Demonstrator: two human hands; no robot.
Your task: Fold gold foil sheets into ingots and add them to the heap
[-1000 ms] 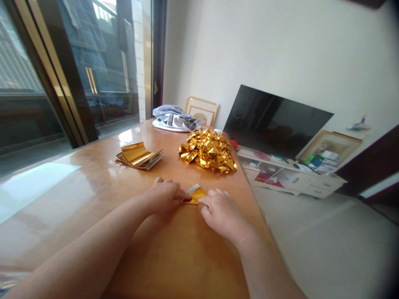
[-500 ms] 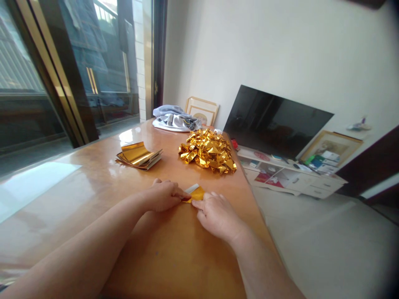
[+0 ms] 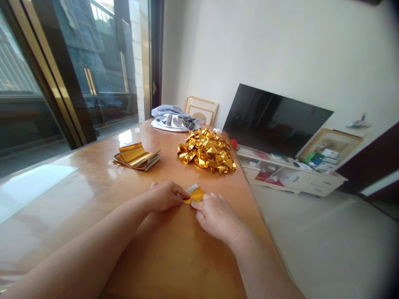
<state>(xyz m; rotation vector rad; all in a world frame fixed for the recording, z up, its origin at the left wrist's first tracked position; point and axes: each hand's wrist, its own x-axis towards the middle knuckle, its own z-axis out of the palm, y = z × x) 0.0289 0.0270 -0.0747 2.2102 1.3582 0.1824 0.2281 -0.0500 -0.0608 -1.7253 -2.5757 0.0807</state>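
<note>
A small sheet of gold foil paper (image 3: pixel 196 194), partly folded with a pale strip along its far edge, lies on the glossy wooden table (image 3: pixel 168 249). My left hand (image 3: pixel 166 197) pinches its left corner between thumb and fingers. From the other side, my right hand (image 3: pixel 216 214) has its fingers curled and holds the near right part down, its fingertips covering some of the sheet. Beyond my hands is a heap of folded gold foil pieces (image 3: pixel 207 151). A stack of flat gold foil sheets (image 3: pixel 135 157) rests to the left of the heap.
Folded grey and white cloth (image 3: pixel 173 118) lies at the table's far end, with a framed picture (image 3: pixel 201 110) behind it. The table's right edge drops to a tiled floor (image 3: pixel 314 232). A television (image 3: pixel 276 120) and a white cabinet (image 3: pixel 296 180) stand beyond.
My left thumb and fingers have shifted slightly at the paper's left corner, with the hand more arched. My right hand stays nearly in place. The view has moved a little.
</note>
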